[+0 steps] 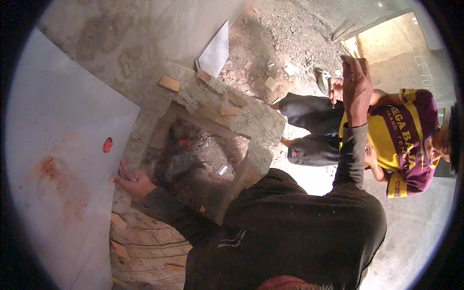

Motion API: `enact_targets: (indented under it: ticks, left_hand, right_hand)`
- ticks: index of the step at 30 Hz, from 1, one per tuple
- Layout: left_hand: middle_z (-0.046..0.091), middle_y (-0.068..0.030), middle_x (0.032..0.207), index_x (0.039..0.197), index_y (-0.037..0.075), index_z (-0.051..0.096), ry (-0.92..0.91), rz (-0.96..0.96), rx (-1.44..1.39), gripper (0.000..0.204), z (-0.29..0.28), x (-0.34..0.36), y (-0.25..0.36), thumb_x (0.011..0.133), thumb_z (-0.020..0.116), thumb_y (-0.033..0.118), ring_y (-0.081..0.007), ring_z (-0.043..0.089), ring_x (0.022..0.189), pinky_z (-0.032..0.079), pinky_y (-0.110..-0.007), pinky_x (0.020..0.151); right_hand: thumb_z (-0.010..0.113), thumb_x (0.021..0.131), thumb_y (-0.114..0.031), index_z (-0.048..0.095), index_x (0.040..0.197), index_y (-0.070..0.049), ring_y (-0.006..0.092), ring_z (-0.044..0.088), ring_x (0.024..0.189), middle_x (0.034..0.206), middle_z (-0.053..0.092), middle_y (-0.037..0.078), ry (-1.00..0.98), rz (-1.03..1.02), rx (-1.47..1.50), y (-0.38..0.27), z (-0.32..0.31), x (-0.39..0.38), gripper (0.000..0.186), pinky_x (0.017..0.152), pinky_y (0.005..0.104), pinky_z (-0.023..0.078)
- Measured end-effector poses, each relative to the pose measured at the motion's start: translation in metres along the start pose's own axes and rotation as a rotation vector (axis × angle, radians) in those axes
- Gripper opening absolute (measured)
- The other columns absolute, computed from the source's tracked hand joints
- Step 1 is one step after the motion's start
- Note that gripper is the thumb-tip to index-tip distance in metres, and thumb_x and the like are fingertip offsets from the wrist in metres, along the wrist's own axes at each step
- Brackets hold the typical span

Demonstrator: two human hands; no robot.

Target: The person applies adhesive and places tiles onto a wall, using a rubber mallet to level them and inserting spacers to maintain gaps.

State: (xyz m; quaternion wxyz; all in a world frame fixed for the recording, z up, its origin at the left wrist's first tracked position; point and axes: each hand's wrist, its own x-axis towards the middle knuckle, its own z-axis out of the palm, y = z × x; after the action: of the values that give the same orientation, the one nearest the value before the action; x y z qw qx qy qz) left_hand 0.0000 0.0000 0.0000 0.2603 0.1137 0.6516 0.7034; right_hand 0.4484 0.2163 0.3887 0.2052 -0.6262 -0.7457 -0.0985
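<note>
My left hand is low on the left, at the edge of a large pale grey slab. Its fingers are spread, and the tips meet or overlap that edge. Orange-brown stains and a small red spot or piece mark the slab. On the right, my right hand is raised at the end of a dark sleeve. Its fingers are bent closed, and whatever they may hold cannot be made out. Just behind it shows a hand of a co-worker in a purple and yellow shirt, with something thin and small in its fingers.
Before me, a rough concrete frame surrounds a sunken opening with rubble. Broken tile pieces lie on its rim. A pale tile leans by the wall. Debris covers the floor beyond; bare walls stand around.
</note>
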Motion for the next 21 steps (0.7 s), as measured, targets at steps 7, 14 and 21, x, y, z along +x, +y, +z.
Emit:
enact_targets:
  ticks: [7,14,21]
  left_hand:
    - [0.063,-0.0119,0.133,0.144,0.001,0.037,0.082,0.202,-0.181,0.055,-0.043,0.132,0.064,0.105,0.046,0.039,-0.0083,0.05,0.066,0.033,-0.019,0.048]
    - [0.068,-0.0141,0.12,0.126,-0.002,0.054,0.173,-0.075,-0.41,0.049,-0.027,0.164,0.086,0.1,0.054,0.04,-0.013,0.058,0.074,0.044,-0.025,0.06]
    - [0.064,-0.0199,0.127,0.133,-0.003,0.049,0.238,-0.289,-0.562,0.069,-0.004,0.139,0.097,0.095,0.06,0.054,-0.0079,0.05,0.072,0.036,-0.022,0.059]
  right_hand:
    - [0.055,0.088,-0.005,0.061,0.117,-0.002,0.028,0.062,0.093,0.104,0.061,0.015,-0.309,-0.084,0.182,-0.018,0.058,-0.065,0.03,0.078,0.0348,0.051]
    - [0.058,0.089,0.002,0.066,0.119,-0.005,0.0297,0.059,0.114,0.124,0.059,0.015,-0.38,-0.239,0.158,-0.071,0.117,-0.07,0.031,0.095,0.0371,0.049]
    - [0.054,0.099,-0.005,0.065,0.113,0.002,0.0195,0.063,0.104,0.104,0.067,0.008,-0.129,0.093,0.623,-0.121,0.102,-0.095,0.02,0.089,0.0278,0.048]
